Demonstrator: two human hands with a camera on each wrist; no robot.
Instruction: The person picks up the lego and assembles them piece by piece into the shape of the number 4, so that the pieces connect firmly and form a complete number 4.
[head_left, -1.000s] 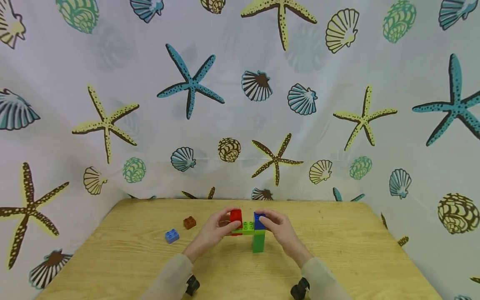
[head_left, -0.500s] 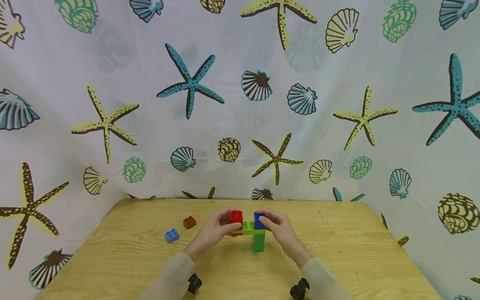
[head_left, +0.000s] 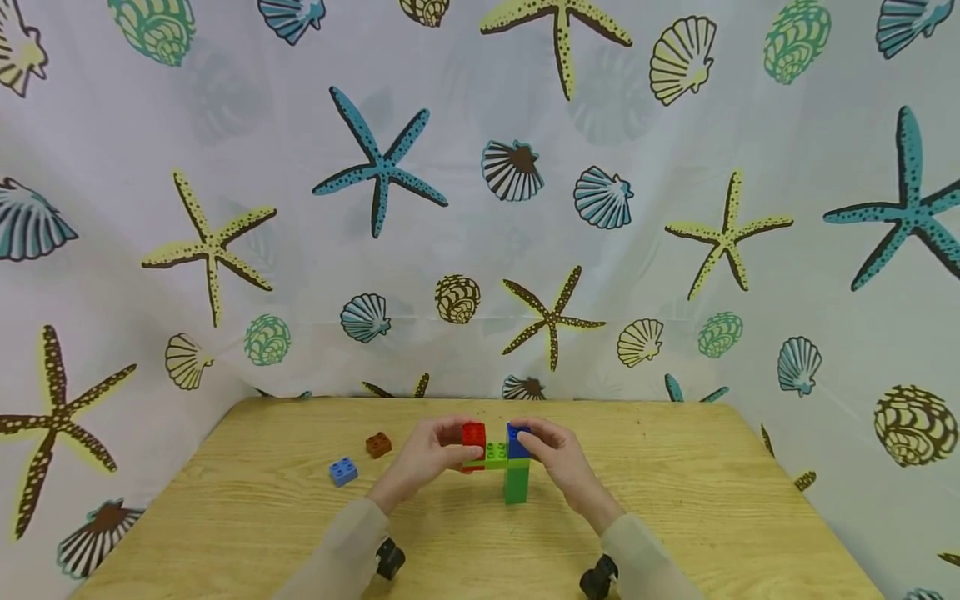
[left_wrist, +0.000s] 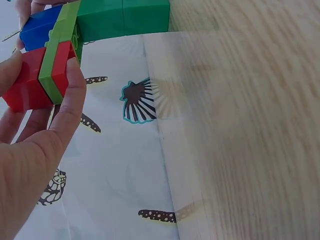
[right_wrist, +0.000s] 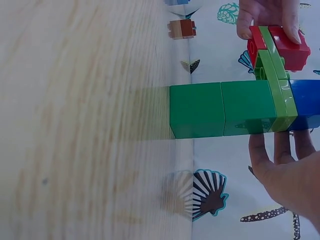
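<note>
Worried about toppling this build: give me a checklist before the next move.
1. Green column upright on the table: ok.
2. Right hand holding the dark blue brick on top: ok.
3. Left hand pinching the upper red brick and lower red brick: ok.
4. Prop under the lower red brick: not ok, none there.
5. Studs under the upper red brick fully seated: cannot tell, hidden.
6. Light blue brick and brown brick clear of both hands: ok.

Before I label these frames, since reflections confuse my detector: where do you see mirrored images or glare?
Left wrist view: the tabletop faintly mirrors a printed shell from the patterned cloth. Right wrist view: the tabletop mirrors another shell and, as a dim smear, the green bricks. Head view: no harsh glare on the tabletop.
</note>
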